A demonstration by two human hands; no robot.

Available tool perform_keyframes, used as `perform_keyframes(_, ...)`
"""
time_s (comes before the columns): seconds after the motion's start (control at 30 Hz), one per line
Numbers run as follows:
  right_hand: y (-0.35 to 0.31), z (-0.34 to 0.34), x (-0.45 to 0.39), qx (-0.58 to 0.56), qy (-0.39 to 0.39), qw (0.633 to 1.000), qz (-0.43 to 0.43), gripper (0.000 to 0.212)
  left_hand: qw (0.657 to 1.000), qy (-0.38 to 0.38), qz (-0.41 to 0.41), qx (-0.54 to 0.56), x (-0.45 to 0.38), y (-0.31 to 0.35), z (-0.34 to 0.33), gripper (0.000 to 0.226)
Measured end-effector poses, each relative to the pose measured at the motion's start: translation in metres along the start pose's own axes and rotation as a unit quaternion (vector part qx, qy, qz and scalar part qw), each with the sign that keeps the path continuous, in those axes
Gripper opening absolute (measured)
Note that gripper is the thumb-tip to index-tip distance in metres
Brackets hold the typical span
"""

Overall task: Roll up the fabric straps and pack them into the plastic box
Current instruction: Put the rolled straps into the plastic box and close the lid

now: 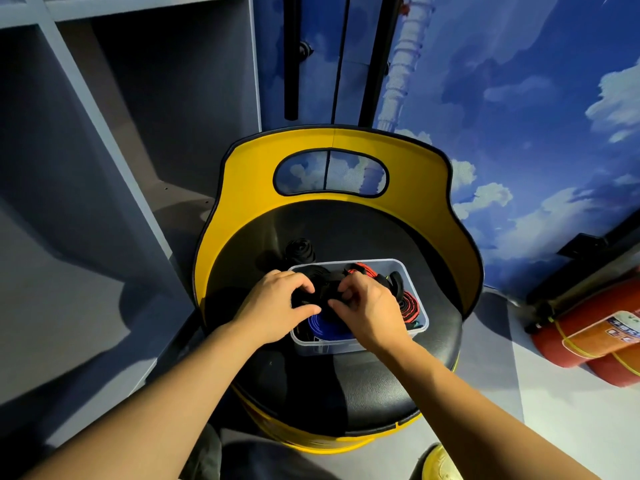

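A clear plastic box [405, 271] stands on the black seat of a yellow-backed chair [346, 386]. Inside lie a rolled blue strap [329, 325], a red-and-black rolled strap [408, 308] and other dark straps. Both hands hover over the box and hold one black strap [323, 292] between them. My left hand [277, 306] grips its left part with curled fingers and thumb. My right hand [367, 306] pinches its right part. A rolled black strap [299, 250] sits on the seat just behind the box's left corner.
The chair's yellow backrest [332, 157] curves around the seat's far side. Grey shelving [121, 133] rises on the left. Red fire extinguishers [588, 337] lie on the floor at the right, below a sky-painted wall.
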State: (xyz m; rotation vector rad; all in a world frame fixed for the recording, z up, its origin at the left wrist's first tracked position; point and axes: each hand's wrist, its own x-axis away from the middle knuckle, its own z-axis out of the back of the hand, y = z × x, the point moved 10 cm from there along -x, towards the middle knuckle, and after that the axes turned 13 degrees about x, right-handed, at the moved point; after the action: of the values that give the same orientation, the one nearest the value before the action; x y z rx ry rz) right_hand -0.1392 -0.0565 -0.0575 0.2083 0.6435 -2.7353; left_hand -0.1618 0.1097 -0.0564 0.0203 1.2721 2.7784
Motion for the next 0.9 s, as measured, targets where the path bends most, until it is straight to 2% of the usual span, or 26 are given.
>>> perform_keyframes(0.1, -0.011, 0.0, -0.001, 0.002, 0.01, 0.998, 0.059, 0.01, 1.0, -0.002, -0.023, 0.0, -0.002, 0.005, -0.003, 0.024)
perform_keyframes(0.23, -0.026, -0.006, 0.006, 0.069, -0.011, 0.982, 0.176, 0.022, 0.999, -0.002, -0.05, 0.009, -0.002, 0.006, -0.006, 0.019)
perform_keyframes(0.33, -0.028, -0.008, 0.013, 0.083, -0.079, 0.966, 0.231, 0.037, 0.995, -0.025, -0.095, 0.013, 0.004, 0.011, -0.013, 0.019)
perform_keyframes(0.47, -0.017, -0.015, 0.024, 0.132, -0.151, 0.949, 0.244, 0.065, 0.993, -0.074, -0.089, -0.017, 0.011, 0.008, -0.021, 0.051)
perform_keyframes(0.57, -0.016, -0.015, 0.027, 0.14, -0.16, 0.947, 0.241, 0.072, 0.991, -0.107, -0.072, -0.023, 0.016, 0.0, -0.025, 0.071)
perform_keyframes(0.7, -0.009, -0.007, 0.022, 0.067, -0.175, 0.958, 0.218, 0.058, 0.994, -0.091, -0.065, 0.0, 0.014, -0.003, -0.025, 0.061)
perform_keyframes(0.9, -0.003, -0.014, 0.017, 0.072, -0.159, 0.965, 0.194, 0.048, 0.995, -0.079, -0.055, 0.007, 0.011, -0.004, -0.029, 0.055)
